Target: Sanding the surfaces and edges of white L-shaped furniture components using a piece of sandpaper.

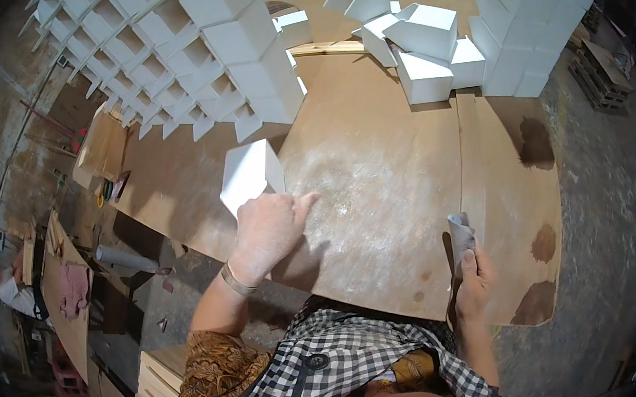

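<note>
A white box (248, 169) stands on the brown worktable (375, 144), left of the middle. My left hand (272, 224) is closed at its near edge, fingers curled over it and thumb pointing right. The fingertips are hidden behind the knuckles. Over the table's near right part, my right hand (474, 282) grips a rolled grey sheet of sandpaper (460, 233), held upright with its curled end up. The roll is well apart from the box.
Stacked white open boxes (181, 56) rise at the far left, and another stack (530, 21) at the far right. Several loose boxes (427, 50) lie between them. Pale dust covers the table's middle. A co-worker (15, 287) is at the left edge.
</note>
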A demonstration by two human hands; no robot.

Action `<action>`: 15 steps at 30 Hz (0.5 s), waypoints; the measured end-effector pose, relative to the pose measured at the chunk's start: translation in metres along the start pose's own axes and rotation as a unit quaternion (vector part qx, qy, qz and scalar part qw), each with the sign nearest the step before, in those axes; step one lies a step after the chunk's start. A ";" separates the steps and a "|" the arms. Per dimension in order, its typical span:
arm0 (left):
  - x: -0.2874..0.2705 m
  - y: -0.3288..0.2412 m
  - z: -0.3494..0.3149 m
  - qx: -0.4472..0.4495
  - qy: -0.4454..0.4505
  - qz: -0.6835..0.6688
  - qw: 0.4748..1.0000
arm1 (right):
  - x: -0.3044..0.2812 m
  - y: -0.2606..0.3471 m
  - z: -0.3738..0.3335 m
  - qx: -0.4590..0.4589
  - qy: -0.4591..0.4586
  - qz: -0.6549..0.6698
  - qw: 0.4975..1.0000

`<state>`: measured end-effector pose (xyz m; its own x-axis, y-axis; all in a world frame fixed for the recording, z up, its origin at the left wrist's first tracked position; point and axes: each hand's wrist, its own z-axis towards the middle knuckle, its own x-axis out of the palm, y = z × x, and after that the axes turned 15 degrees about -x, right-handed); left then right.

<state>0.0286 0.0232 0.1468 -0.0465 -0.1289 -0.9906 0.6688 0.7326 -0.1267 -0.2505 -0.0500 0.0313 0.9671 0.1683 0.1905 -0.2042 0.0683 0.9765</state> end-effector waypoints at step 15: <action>0.059 -0.124 0.391 0.020 -0.121 0.162 0.979 | -0.004 0.019 0.002 0.031 -0.032 -0.305 0.951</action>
<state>0.2331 -0.3371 0.1242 0.3464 -0.0520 -0.9366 0.6480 0.7353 0.1989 -0.2578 -0.0514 0.0496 0.9109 0.0558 -0.4089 0.4046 0.0751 0.9114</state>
